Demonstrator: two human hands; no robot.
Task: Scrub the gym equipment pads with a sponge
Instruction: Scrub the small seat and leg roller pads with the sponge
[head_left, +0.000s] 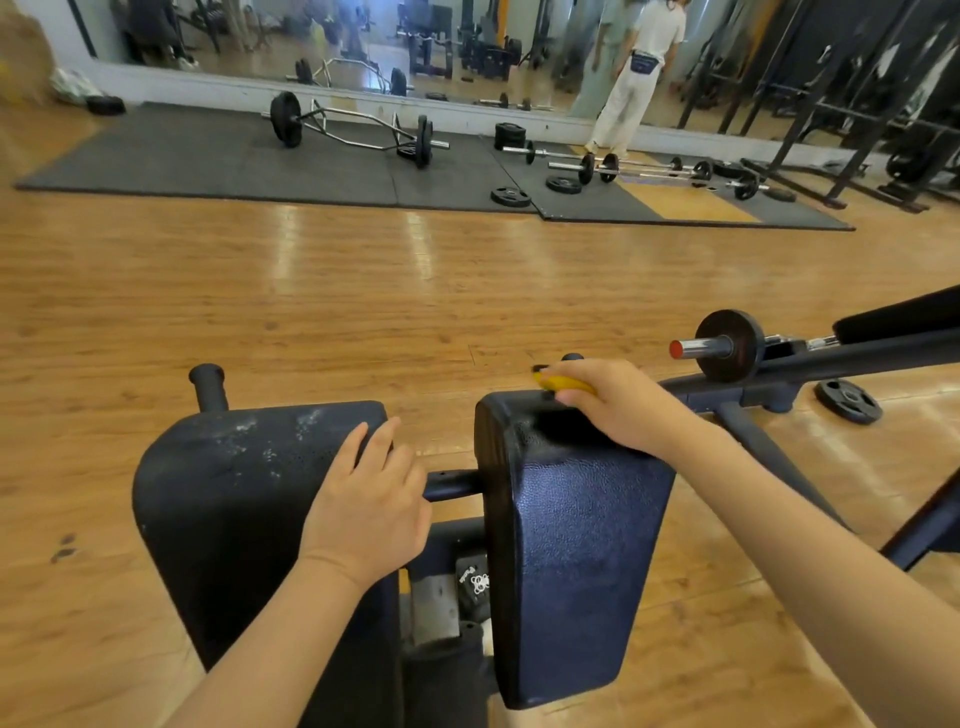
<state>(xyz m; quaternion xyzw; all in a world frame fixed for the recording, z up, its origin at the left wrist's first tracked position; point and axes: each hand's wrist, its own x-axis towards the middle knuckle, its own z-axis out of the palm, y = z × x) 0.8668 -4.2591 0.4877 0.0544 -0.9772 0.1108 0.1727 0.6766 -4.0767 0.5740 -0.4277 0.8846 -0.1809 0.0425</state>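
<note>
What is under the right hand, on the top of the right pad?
A yellow sponge lies under the right hand, pressed on the far top edge of the right pad. Only its front strip shows; the fingers cover the rest.

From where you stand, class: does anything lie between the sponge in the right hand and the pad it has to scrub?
Nothing visible does. The right hand grips the yellow sponge at the far top edge of the right pad, apparently touching it. The left hand rests on the left pad, apart from it.
</note>
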